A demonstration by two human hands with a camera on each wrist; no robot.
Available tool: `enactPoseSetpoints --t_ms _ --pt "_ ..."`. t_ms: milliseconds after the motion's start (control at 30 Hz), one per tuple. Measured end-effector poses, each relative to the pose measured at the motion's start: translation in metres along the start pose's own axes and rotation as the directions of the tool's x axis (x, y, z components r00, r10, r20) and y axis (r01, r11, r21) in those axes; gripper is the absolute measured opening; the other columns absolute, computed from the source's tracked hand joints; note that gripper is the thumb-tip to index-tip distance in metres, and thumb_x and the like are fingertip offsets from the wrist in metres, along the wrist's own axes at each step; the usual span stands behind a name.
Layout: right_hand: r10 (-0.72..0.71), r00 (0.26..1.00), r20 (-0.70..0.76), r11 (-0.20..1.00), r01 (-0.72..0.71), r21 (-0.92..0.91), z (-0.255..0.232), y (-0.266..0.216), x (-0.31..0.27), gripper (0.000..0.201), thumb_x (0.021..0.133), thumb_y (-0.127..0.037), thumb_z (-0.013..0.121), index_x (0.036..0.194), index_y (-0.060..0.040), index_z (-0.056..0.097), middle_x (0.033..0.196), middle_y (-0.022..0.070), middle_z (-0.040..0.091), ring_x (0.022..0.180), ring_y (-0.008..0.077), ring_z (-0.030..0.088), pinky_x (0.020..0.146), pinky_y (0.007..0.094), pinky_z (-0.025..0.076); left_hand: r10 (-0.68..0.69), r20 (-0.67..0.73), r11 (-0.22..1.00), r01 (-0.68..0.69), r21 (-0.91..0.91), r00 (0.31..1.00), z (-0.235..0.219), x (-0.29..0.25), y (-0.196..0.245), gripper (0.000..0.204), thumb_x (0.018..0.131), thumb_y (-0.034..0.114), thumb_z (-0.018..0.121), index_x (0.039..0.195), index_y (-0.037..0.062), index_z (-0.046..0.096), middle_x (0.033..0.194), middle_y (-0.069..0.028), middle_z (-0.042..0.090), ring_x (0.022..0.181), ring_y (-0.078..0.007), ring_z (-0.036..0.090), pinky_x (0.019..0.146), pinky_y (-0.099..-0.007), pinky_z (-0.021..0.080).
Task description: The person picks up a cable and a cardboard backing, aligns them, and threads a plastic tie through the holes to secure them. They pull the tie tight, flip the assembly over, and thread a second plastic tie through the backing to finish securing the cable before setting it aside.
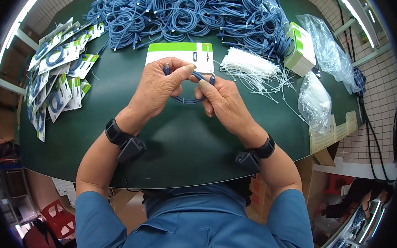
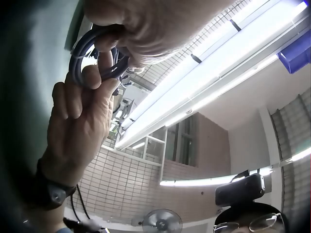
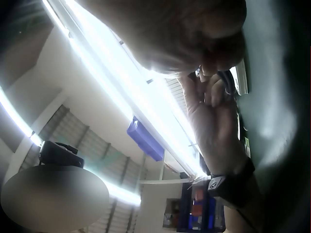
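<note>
A coiled blue cable [image 1: 187, 100] is held between both hands above the dark green table [image 1: 119, 95]. My left hand [image 1: 158, 85] pinches the coil from the left, thumb on top, with one plug end [image 1: 167, 69] sticking up beside the fingers. On the other side my right hand [image 1: 226, 101] grips the coil between thumb and fingers, near a second plug end [image 1: 212, 79]. A thin pale tie [image 1: 183, 100] circles the lower part of the loop. The left wrist view shows the cable loop [image 2: 77, 58] spanning both hands. Just beyond the hands lie white-and-green cards [image 1: 204, 57].
A large heap of coiled blue cables [image 1: 186, 15] fills the back. White zip ties [image 1: 251, 64] spread at centre right, near a green-and-white box [image 1: 301, 51] and plastic bags [image 1: 315, 103]. Carded cables [image 1: 60, 67] pile up at the left.
</note>
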State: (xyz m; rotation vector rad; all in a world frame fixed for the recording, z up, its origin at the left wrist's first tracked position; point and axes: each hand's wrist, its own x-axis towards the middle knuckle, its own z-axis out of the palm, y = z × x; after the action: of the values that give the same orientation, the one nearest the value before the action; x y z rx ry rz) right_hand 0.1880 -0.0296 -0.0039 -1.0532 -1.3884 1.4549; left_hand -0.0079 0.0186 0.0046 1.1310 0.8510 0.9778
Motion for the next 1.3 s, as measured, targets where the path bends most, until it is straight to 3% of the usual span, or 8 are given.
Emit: enactPoseSetpoints --t_ms 233,367,600,767,1000,1033,1133,1300 --pt "0.085 0.992 0.090 0.994 -0.078 -0.078 -0.014 -0.004 0.003 0.044 0.115 -0.035 0.048 0.122 0.0020 0.071 0.084 -0.0010 0.062 0.058 0.0044 0.050 0.052 0.0220 0.042 -0.052 0.116 0.998 0.048 0.036 0.992 -0.001 -0.001 0.000 0.035 0.106 0.029 0.067 0.122 -0.0024 0.072 0.085 -0.0024 0.070 0.057 -0.0022 0.047 0.051 -0.0187 0.040" --pt "0.114 0.983 0.146 0.984 -0.092 -0.149 -0.014 -0.004 0.003 0.044 0.114 -0.036 0.048 0.118 0.0014 0.071 0.084 -0.0012 0.062 0.057 0.0052 0.051 0.051 0.0223 0.042 -0.167 0.215 0.986 0.168 0.018 0.962 -0.006 0.001 0.005 0.043 0.113 0.033 0.055 0.128 -0.0051 0.069 0.066 0.0058 0.052 0.053 -0.0025 0.038 0.050 -0.0215 0.039" --pt "0.209 0.929 0.305 0.921 -0.083 -0.380 -0.023 -0.002 0.009 0.041 0.113 -0.034 0.047 0.111 -0.0005 0.071 0.083 -0.0002 0.062 0.057 0.0077 0.054 0.053 0.0242 0.045 -0.155 0.288 0.899 0.013 0.439 0.945 -0.009 0.003 0.001 0.048 0.115 0.037 0.048 0.127 -0.0037 0.070 0.060 0.0070 0.048 0.052 -0.0035 0.049 0.052 -0.0218 0.046" --pt "0.232 0.925 0.299 0.905 -0.093 -0.415 -0.019 -0.003 0.008 0.040 0.113 -0.032 0.047 0.104 -0.0005 0.069 0.084 0.0026 0.064 0.061 0.0087 0.058 0.057 0.0246 0.050 -0.231 0.299 0.879 0.066 0.473 0.926 -0.009 0.004 0.007 0.043 0.112 0.031 0.050 0.129 -0.0021 0.070 0.062 0.0060 0.051 0.055 -0.0039 0.055 0.053 -0.0198 0.046" --pt "0.156 0.958 0.243 0.959 -0.088 -0.268 -0.018 -0.002 0.005 0.041 0.112 -0.032 0.048 0.101 0.0021 0.068 0.087 0.0053 0.066 0.068 0.0113 0.063 0.063 0.0273 0.056 -0.087 0.278 0.876 -0.059 0.478 0.957 0.001 -0.005 0.019 0.044 0.088 0.008 0.065 0.131 0.0018 0.070 0.074 0.0019 0.060 0.064 -0.0056 0.057 0.057 -0.0231 0.045" --pt "0.155 0.957 0.246 0.944 -0.071 -0.321 -0.016 0.001 0.005 0.041 0.112 -0.032 0.048 0.100 0.0029 0.067 0.082 0.0071 0.065 0.067 0.0138 0.063 0.063 0.0300 0.055 -0.088 0.278 0.875 -0.058 0.480 0.957 0.000 -0.005 0.018 0.044 0.088 0.008 0.065 0.131 0.0018 0.070 0.074 0.0019 0.060 0.064 -0.0056 0.057 0.057 -0.0231 0.045" --pt "0.162 0.954 0.251 0.903 -0.041 -0.427 -0.013 0.005 0.004 0.040 0.110 -0.030 0.048 0.098 0.0043 0.066 0.074 0.0106 0.062 0.066 0.0189 0.064 0.063 0.0354 0.054 -0.009 0.268 0.656 -0.196 0.728 0.963 -0.004 -0.002 0.004 0.040 0.082 0.000 0.065 0.121 0.0012 0.070 0.077 -0.0017 0.063 0.070 -0.0081 0.059 0.060 -0.0263 0.046" --pt "0.159 0.958 0.240 0.906 -0.044 -0.421 -0.011 -0.001 0.006 0.039 0.110 -0.027 0.047 0.096 0.0042 0.065 0.073 0.0104 0.062 0.066 0.0202 0.063 0.065 0.0353 0.054 0.098 0.183 0.644 -0.203 0.737 0.978 0.000 0.000 -0.006 0.029 0.084 -0.003 0.063 0.112 -0.0008 0.067 0.077 -0.0047 0.065 0.073 -0.0109 0.060 0.064 -0.0286 0.049"
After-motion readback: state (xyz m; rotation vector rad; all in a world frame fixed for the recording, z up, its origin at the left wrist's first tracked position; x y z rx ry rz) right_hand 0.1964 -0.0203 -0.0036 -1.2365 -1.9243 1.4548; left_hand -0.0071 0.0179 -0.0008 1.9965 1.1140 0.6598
